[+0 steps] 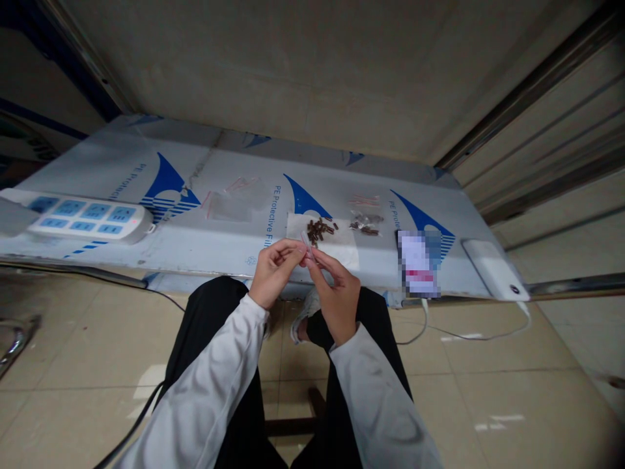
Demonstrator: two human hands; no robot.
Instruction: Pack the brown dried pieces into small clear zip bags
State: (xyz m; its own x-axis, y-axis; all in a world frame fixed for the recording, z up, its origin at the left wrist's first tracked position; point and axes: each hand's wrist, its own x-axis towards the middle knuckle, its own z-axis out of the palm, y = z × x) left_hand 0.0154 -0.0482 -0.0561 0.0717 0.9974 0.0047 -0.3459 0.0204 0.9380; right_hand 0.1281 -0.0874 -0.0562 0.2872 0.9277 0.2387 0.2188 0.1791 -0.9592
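My left hand [277, 270] and my right hand [338, 290] meet over the front edge of the table, fingertips pinched together. Between them is a small clear plastic bag [305, 240], its upper part sticking up past the fingers; the rest is hidden. Just beyond the fingertips, a pile of small brown cylindrical pieces [319, 230] lies on a white sheet of paper [348, 251]. To the right are clear bags with brown pieces inside [366, 225] and, behind them, bags with reddish edges [364, 200]. Flat clear bags [227, 205] with red edges lie to the left.
The table [234, 156] is covered in printed protective film. A white power strip [97, 218] lies at the left. At the right are a phone [417, 264], its screen blurred out, and a white power bank [494, 268] with cables hanging over the front edge. A wall stands behind.
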